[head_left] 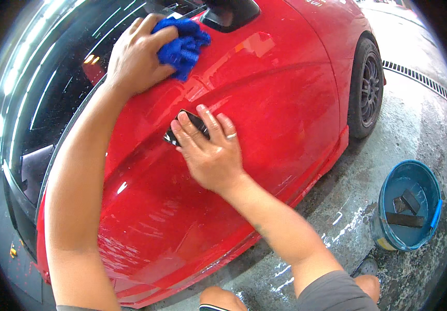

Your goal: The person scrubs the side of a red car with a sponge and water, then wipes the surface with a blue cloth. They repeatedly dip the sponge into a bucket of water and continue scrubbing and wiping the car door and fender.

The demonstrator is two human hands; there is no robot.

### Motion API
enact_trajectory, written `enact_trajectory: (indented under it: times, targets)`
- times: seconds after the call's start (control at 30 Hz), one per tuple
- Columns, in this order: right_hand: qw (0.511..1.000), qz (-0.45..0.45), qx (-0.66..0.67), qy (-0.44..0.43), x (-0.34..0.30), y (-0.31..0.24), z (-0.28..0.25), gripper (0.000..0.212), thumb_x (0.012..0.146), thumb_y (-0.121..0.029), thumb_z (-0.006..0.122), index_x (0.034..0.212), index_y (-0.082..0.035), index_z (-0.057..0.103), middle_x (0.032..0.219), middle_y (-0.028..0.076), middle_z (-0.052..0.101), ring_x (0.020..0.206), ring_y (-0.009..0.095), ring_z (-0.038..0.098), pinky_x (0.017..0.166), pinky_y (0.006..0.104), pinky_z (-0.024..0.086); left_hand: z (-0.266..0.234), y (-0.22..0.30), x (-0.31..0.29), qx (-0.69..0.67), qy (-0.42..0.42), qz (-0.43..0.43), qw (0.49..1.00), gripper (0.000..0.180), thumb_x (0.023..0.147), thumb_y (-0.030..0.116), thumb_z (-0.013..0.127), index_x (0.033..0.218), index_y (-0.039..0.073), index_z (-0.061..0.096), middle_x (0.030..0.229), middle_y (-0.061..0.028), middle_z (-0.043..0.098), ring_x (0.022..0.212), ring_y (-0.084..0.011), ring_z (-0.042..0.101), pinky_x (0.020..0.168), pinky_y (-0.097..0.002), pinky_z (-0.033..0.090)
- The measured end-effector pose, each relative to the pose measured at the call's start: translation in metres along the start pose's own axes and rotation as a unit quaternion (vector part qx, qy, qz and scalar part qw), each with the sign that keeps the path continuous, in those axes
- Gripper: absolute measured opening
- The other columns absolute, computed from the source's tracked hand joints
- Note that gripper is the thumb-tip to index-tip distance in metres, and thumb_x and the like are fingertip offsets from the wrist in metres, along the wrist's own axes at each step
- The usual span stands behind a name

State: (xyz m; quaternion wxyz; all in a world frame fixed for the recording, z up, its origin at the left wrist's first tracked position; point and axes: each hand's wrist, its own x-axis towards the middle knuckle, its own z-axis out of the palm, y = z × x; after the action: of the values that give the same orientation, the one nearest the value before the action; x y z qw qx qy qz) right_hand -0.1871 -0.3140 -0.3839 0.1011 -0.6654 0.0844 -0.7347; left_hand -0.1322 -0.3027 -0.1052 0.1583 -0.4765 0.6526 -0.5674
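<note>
Head view: black block (198, 123) lies beneath right grip (213, 159).

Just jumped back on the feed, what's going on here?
A person is working with bare hands at the side of a red car. The left hand holds a bunched blue cloth by the window edge, near the side mirror. The right hand is spread over a dark block against the door panel. To the right, a blue bucket stands on the wet floor, with liquid and more dark pieces in it.
</note>
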Motion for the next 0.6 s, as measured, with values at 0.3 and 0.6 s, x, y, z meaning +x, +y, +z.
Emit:
enact_trajectory:
  times: [0.3,0.6]
  targets:
    - [0.976,0.18,-0.104,0.062,0.003,0.162,-0.018,0.049,0.111,-0.028,0.057,0.157,-0.009,0.06,0.164,0.013,0.057,0.151,0.046,0.049,0.124,0.0609,0.033,-0.043,-0.007,-0.057,-0.021,0.005,-0.041,0.999,0.049,0.064,0.033,0.093,0.109,0.021,0.078,0.136,-0.012,0.068,0.121,-0.0383,0.067,0.101,-0.0538,0.056]
    - [0.994,-0.067,0.072,-0.041,-0.007,0.012,0.004,0.044,0.101,-0.031,0.063,0.144,-0.025,0.072,0.159,0.003,0.062,0.158,0.036,0.044,0.129,0.0654,0.026,-0.042,-0.008,-0.066,-0.017,0.026,-0.031,0.999,0.047,0.066,0.031,0.092,0.108,0.017,0.078,0.135,-0.0127,0.068,0.119,-0.0372,0.067,0.099,-0.0506,0.057]
